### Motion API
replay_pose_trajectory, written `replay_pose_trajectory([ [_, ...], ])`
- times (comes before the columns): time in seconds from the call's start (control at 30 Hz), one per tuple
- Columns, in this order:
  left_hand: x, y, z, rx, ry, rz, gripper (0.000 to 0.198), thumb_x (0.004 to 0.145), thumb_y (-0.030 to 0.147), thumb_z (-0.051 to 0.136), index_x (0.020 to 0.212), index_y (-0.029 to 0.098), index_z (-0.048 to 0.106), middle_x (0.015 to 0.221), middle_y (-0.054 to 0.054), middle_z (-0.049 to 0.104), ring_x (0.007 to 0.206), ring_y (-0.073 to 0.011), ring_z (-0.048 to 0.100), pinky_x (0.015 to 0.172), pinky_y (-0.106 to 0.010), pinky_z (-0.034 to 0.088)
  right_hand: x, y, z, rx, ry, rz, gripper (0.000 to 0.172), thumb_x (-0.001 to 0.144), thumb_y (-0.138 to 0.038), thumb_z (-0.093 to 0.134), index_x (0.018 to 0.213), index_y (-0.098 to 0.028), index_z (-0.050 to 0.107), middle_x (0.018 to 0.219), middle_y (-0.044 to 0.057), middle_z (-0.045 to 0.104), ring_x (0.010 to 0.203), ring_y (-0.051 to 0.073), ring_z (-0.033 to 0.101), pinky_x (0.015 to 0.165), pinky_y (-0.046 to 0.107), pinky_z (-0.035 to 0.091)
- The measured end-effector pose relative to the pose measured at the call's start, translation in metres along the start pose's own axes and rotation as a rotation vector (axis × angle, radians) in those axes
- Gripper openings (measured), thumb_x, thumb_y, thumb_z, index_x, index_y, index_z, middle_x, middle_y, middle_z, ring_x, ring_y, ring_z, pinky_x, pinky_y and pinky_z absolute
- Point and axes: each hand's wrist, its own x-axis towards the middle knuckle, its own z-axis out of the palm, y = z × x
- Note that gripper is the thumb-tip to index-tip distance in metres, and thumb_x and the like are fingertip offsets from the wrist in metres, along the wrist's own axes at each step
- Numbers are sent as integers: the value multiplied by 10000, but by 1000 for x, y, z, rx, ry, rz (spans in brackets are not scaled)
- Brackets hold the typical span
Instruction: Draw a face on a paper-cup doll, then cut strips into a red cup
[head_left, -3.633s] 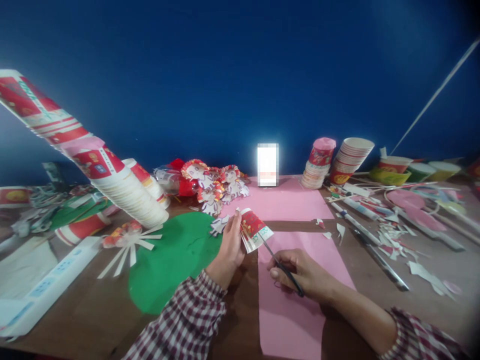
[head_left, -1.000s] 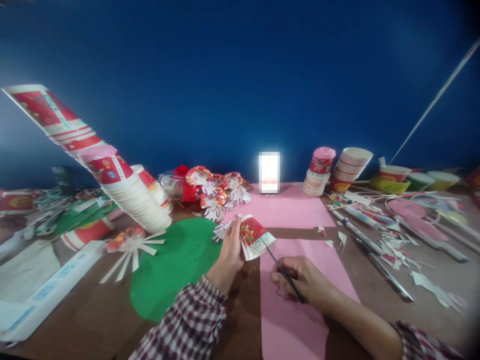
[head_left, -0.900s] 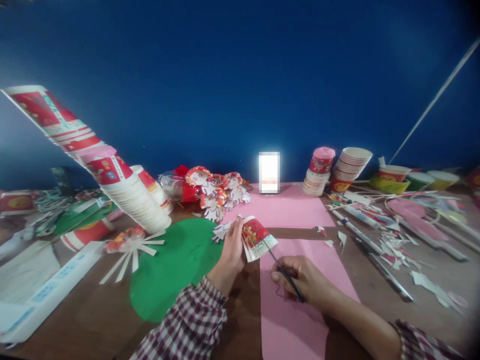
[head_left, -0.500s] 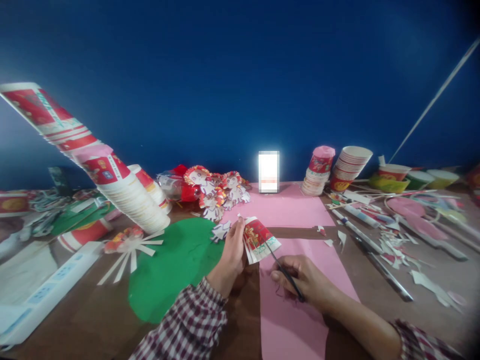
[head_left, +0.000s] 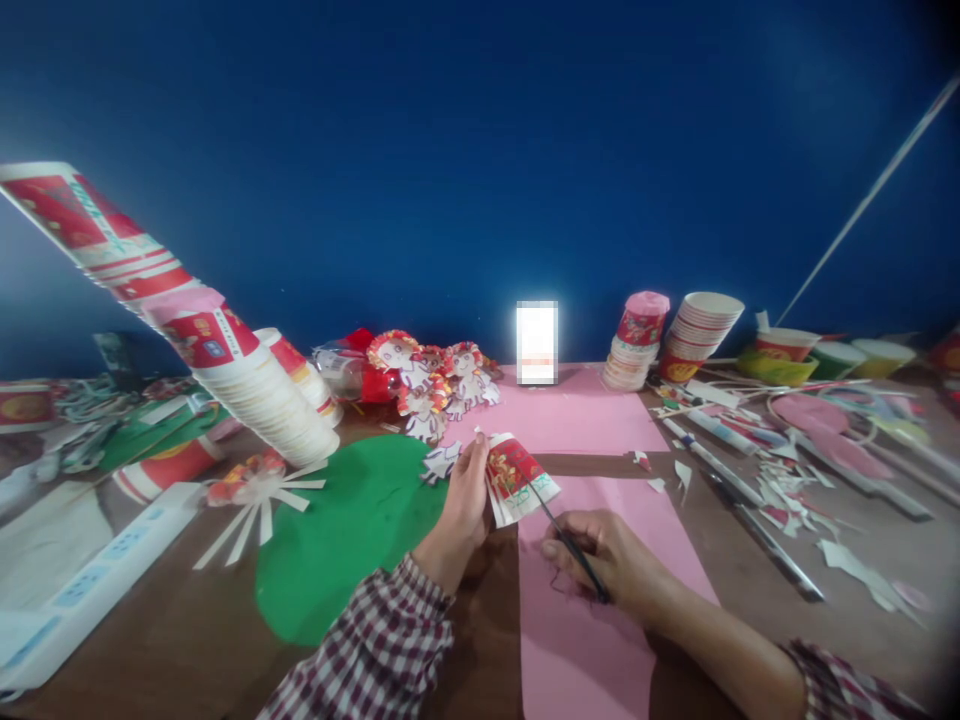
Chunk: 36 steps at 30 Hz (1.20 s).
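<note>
My left hand (head_left: 469,490) is closed on a red and white printed paper cup (head_left: 517,475), whose side is slit into strips. The cup lies tilted, its white rim toward my right hand. My right hand (head_left: 611,560) grips the dark handles of a pair of scissors (head_left: 566,540); the thin blades reach into the cup's side from the rim. Pink paper (head_left: 585,655) lies under my right hand. Beside my left forearm is a round green sheet (head_left: 345,540). Paper cut-out figures (head_left: 420,380) stand behind my left hand.
A tall leaning stack of paper cups (head_left: 255,390) stands at left, near a white power strip (head_left: 97,590). Two shorter cup stacks (head_left: 705,335) are at back right. Paper scraps (head_left: 795,490) and a silver tube (head_left: 776,550) lie at right. A blurred bright device (head_left: 537,343) stands at the back.
The scissors' blades have shifted slightly left, further into the cup's side. Both hands stay in nearly the same place.
</note>
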Motion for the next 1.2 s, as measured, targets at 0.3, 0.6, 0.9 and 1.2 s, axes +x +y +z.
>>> replay_pose_trajectory([
  [0.3,-4,-2,1,29,-36,41,417,701,559,648,804,160,578,682,10,601,589,-120,576,589,-249,468,2,3,-2,-8,2,-17,410,673,-524,698,718,-136,571,467,-71,445,395,62,450,385,174,371],
  [0.6,-2,-4,0,4,-38,23,373,736,516,641,826,158,592,728,-18,631,630,-139,596,628,-270,480,1,-1,-1,-44,23,-32,408,658,-515,708,699,-135,565,453,-71,434,385,51,398,372,169,316],
  [0.9,-4,0,3,0,-12,27,339,728,470,671,831,155,601,709,-2,623,617,-120,594,620,-248,479,-1,-4,-1,-14,21,-18,385,646,-474,739,685,-137,558,465,-73,434,393,47,396,382,168,332],
  [1.2,-6,-1,5,52,-6,16,386,689,493,695,848,147,632,726,-8,648,608,-119,597,605,-243,476,5,6,-4,22,9,-41,374,656,-475,728,725,-135,590,429,-78,427,369,59,410,353,167,345],
])
